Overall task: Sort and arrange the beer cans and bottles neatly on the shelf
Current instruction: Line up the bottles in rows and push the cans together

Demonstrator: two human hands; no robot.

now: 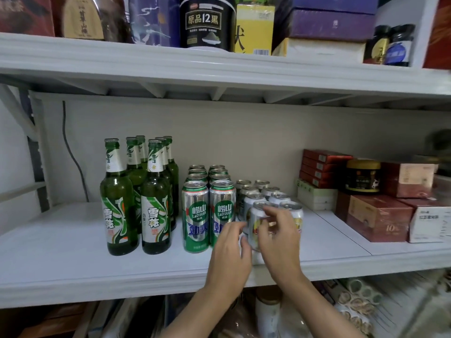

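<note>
1. Both hands are at the front of the white shelf (pixel 73 259), working on the front short can (pixel 256 225) of the rightmost can row.
2. The right hand (pixel 280 237) wraps over that can's front and top; its grip is curled around the can. The left hand (pixel 231 257) sits at the can's left side, its grip half-open with fingers touching or very near the can; I cannot tell if it holds.
3. To do this well, I would judge: keep the can upright, slide it back until it touches the can behind, line its front with the tall cans (pixel 208 215) just beside it, and turn the label outward.
4. Layout: six green bottles (pixel 136 196) stand at left, in two columns; tall green-and-silver cans stand in two columns in the middle; short silver cans (pixel 266 193) in two columns to the right.
5. Readable writing: the bottles say "雪花"; the tall cans say "崂山 LAOSHAN". The short can's label is blurred.
6. On the shelf above, a black tub (pixel 207 21) reads "原品12黑". Boxes (pixel 375 215) sit at right, one marked "10".
</note>
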